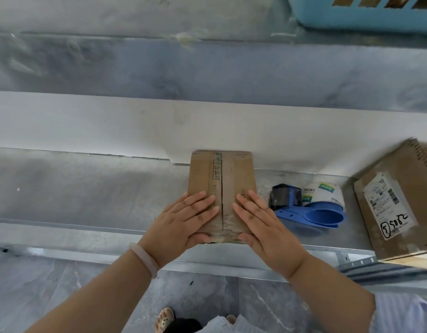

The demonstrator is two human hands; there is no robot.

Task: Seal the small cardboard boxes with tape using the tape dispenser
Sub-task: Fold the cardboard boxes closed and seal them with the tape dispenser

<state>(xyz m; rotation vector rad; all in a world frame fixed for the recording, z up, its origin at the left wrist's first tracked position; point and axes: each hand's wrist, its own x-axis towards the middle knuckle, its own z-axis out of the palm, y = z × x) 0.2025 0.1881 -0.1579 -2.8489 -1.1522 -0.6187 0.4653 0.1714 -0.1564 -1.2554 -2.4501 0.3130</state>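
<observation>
The left hand (183, 219) and right hand (260, 224) lay flat, fingers spread, pressing the flaps of the small cardboard box (222, 186) at the table's (87, 188) near middle. Just right lay the blue tape dispenser (311, 210), ungrasped; farther right, a labelled box (397, 207).

Head cam, looks steeply down, close on table (87, 188).

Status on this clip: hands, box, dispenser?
Left hand and right hand flat on small box, flaps pressed shut. Tape dispenser idle right of it. Nothing in the way.
</observation>
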